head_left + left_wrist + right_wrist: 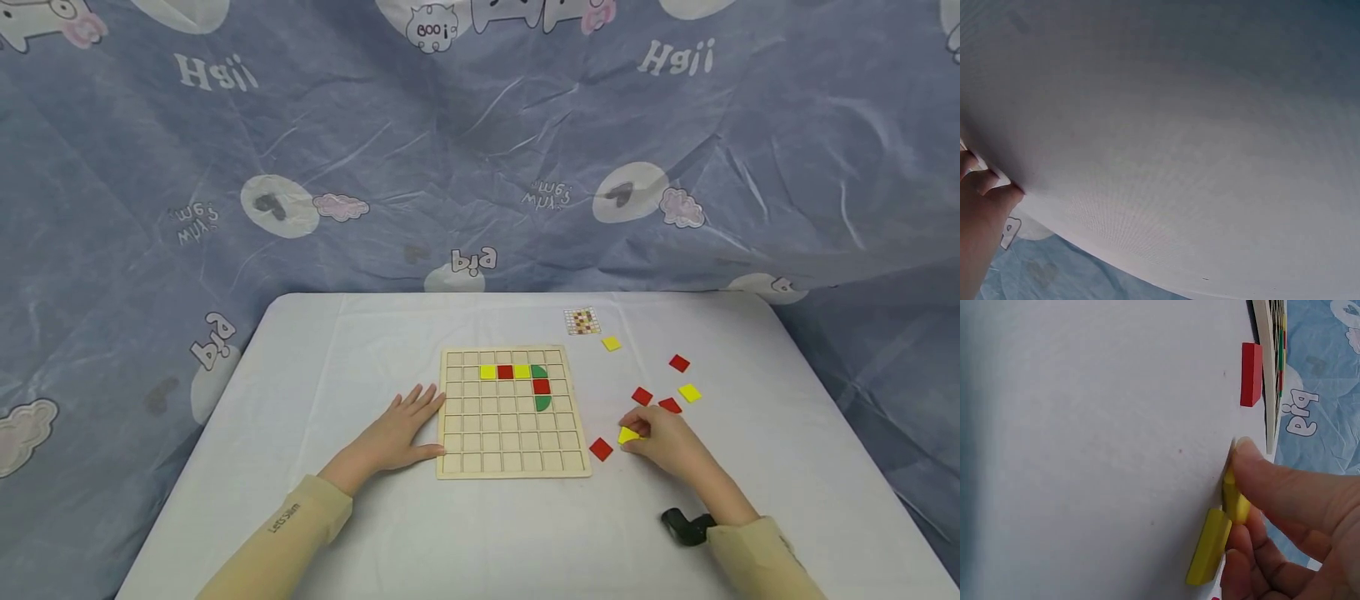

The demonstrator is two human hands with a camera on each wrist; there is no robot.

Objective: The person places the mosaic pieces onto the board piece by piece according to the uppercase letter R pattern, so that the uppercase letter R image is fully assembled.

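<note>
A square wooden grid board point(487, 467) lies mid-table. Yellow, red and green tiles sit in its upper right cells: a yellow tile point(488, 372), a red tile point(542, 387) and a rounded green tile point(543, 403) among them. My left hand point(393, 433) is spread flat, its fingertips at the board's left edge. Right of the board, my right hand point(663, 442) pinches a yellow square tile point(1236, 503) between thumb and fingers. Against those fingers in the right wrist view is a second yellow tile point(1209, 547). A loose red tile point(601, 449) lies between board and hand.
Beyond my right hand are scattered red tiles point(679, 362) and yellow tiles point(689, 392). Behind the board's right corner lies a small patterned card point(582, 321). A black curved object point(686, 527) is beside my right wrist. A printed blue cloth point(480, 167) hangs behind the white table.
</note>
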